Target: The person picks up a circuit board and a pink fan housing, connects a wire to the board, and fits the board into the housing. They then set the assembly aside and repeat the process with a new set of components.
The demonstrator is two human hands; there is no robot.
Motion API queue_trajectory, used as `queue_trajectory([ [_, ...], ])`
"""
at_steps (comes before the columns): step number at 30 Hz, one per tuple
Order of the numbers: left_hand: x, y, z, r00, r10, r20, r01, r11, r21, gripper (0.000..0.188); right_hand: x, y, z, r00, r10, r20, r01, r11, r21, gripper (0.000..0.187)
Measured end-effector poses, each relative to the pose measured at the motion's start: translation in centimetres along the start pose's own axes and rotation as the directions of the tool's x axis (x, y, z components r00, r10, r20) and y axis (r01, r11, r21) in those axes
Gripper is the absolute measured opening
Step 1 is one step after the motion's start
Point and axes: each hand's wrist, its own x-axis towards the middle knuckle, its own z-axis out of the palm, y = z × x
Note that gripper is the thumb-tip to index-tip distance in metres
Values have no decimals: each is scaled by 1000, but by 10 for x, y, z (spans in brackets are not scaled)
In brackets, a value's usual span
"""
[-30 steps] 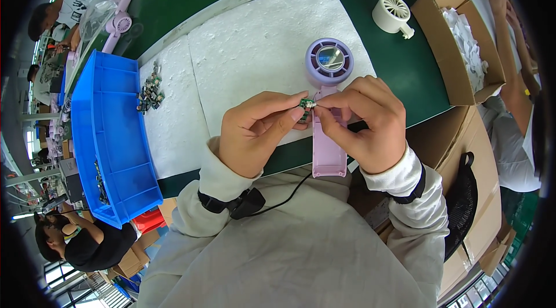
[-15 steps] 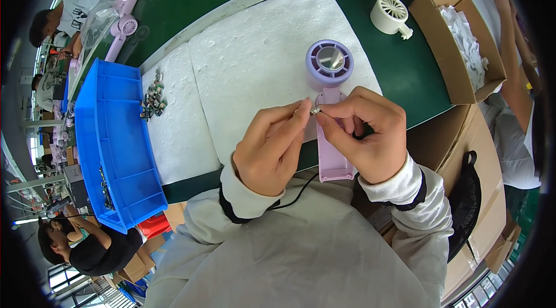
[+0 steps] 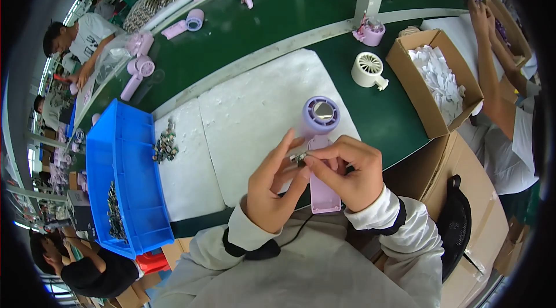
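Note:
Between my hands is a small circuit board with a metal piece on it, partly covered by fingers. My right hand pinches it between thumb and index finger. The fingers of my left hand are spread, with the thumb close under the board; whether it touches is hard to tell. Behind and below my hands lies a lilac handheld fan, its round purple head on the white foam sheet and its hollow handle pointing toward me. My right hand covers part of the handle.
A blue bin with small boards stands at left, beside a pile of circuit boards on the foam. At right are a cream fan head and a cardboard box of white scraps. Co-workers sit at left and right.
My view has tilted up, so things appear lower. The left fingers, earlier closed up by the small board, have spread apart. The right hand keeps its pinch, and the board has turned.

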Motion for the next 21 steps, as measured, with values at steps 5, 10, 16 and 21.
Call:
queue_trajectory([
  [5,11,5,-10,894,-313,321,438,767,-469,78,-2,8,0,992,-122,40,121,992,37,27],
  [10,53,27,-41,790,-465,399,608,678,-413,66,2,12,-3,987,-159,-39,161,984,71,47],
  [16,148,5,-91,903,-369,220,394,506,-768,43,8,2,0,982,-184,31,183,983,31,43],
  [21,258,-52,-105,915,-353,-194,219,840,-496,57,6,4,-2,977,-111,183,119,992,-34,41],
])
